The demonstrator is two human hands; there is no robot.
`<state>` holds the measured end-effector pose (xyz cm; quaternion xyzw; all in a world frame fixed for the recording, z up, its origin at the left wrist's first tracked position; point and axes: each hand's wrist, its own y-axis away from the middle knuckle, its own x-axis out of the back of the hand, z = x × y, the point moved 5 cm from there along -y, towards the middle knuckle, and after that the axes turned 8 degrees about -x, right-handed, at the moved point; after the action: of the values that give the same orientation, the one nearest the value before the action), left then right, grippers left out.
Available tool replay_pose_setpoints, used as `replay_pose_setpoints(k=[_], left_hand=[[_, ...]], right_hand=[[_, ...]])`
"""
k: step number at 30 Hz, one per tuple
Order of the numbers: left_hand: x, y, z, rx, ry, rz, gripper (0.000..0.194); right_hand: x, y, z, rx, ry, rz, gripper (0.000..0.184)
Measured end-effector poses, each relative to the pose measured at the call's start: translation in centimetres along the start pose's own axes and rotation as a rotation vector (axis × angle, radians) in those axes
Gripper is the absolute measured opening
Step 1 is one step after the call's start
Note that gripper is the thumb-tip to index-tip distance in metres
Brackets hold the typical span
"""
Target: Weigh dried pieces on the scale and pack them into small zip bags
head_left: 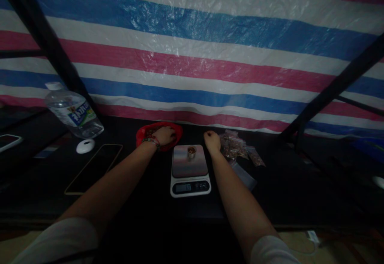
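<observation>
You reach both arms forward across a black table [279, 192], your left hand [164, 135] palm down over the contents of a red container [180, 130], fingers angled into it; their grip cannot be told. Your right hand [212, 140] rests with fingers bent inward beside filled clear packets [235, 146], its grip also unclear. Between your forearms, 1 small cup [191, 153] stands upright on a white scale [189, 170].

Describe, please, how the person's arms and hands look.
The sleeves are short and pale. The left hand has a bracelet with reddish parts at its wrist; the right hand shows none. Both are ungloved.
</observation>
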<state>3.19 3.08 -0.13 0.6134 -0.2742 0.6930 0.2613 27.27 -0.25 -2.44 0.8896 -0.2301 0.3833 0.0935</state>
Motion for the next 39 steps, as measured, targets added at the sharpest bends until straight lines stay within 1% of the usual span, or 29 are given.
replay_pose_setpoints(k=[3, 6, 10, 12, 14, 17, 19, 22, 24, 28, 29, 30, 31, 35, 37, 38, 39], left_hand=[[0.4, 0.1, -0.1, 0.017, 0.018, 0.002, 0.034], [1.0, 0.9, -0.5, 0.035, 0.036, 0.019, 0.033], [2.0, 2.7, -1.4, 0.066, 0.037, 0.027, 0.033], [2.6, 3.9, -1.5, 0.069, 0.041, 0.05, 0.032], [3.2, 5.2, -0.9, 0.027, 0.073, 0.074, 0.031], [3.1, 7.0, 0.7, -0.071, 0.129, 0.022, 0.028], [2.7, 7.8, 1.4, -0.083, 0.105, -0.011, 0.023], [2.3, 8.4, 1.4, -0.048, 0.046, -0.026, 0.016], [3.0, 8.6, 0.8, 0.011, 0.032, 0.028, 0.019], [5.9, 9.6, -0.8, 0.261, 0.053, 0.294, 0.03], [6.3, 9.8, -0.8, 0.299, 0.068, 0.318, 0.032], [6.4, 9.9, -0.5, 0.305, 0.084, 0.303, 0.032], [6.2, 9.9, 0.1, 0.282, 0.098, 0.258, 0.031], [4.5, 10.0, 3.0, 0.123, 0.139, 0.019, 0.023], [3.9, 10.2, 3.4, 0.09, 0.197, -0.046, 0.022], [3.9, 10.2, 3.2, 0.089, 0.229, -0.055, 0.024], [4.1, 10.2, 2.8, 0.102, 0.251, -0.039, 0.027]], right_hand=[[-0.2, -0.3, -0.1, 0.01, 0.006, 0.004, 0.031], [-0.3, -0.5, -0.2, 0.021, 0.008, 0.003, 0.031], [-0.3, -0.5, -0.2, 0.04, 0.003, 0.006, 0.031], [-0.3, -0.5, -0.2, 0.046, -0.002, 0.005, 0.031], [-0.4, -0.5, -0.2, 0.046, -0.009, 0.0, 0.031], [-0.4, -0.5, -0.1, 0.045, -0.01, 0.009, 0.031], [-0.5, -0.5, -0.1, 0.041, -0.006, 0.016, 0.031], [-0.5, -0.6, 0.0, 0.029, -0.006, 0.016, 0.032], [-0.5, -0.6, 0.1, 0.023, -0.01, 0.019, 0.032], [-0.5, -0.6, 0.1, 0.026, -0.018, 0.022, 0.032], [-0.5, -0.6, 0.1, 0.027, -0.021, 0.022, 0.032], [-0.5, -0.6, 0.1, 0.027, -0.023, 0.023, 0.033], [-0.5, -0.6, 0.1, 0.028, -0.025, 0.023, 0.033], [-0.5, -0.5, 0.1, 0.032, -0.025, 0.017, 0.033], [-0.5, -0.5, 0.0, 0.042, -0.026, 0.008, 0.032], [-0.5, -0.5, 0.0, 0.047, -0.026, 0.004, 0.032], [-0.5, -0.4, 0.0, 0.051, -0.026, 0.001, 0.032]])
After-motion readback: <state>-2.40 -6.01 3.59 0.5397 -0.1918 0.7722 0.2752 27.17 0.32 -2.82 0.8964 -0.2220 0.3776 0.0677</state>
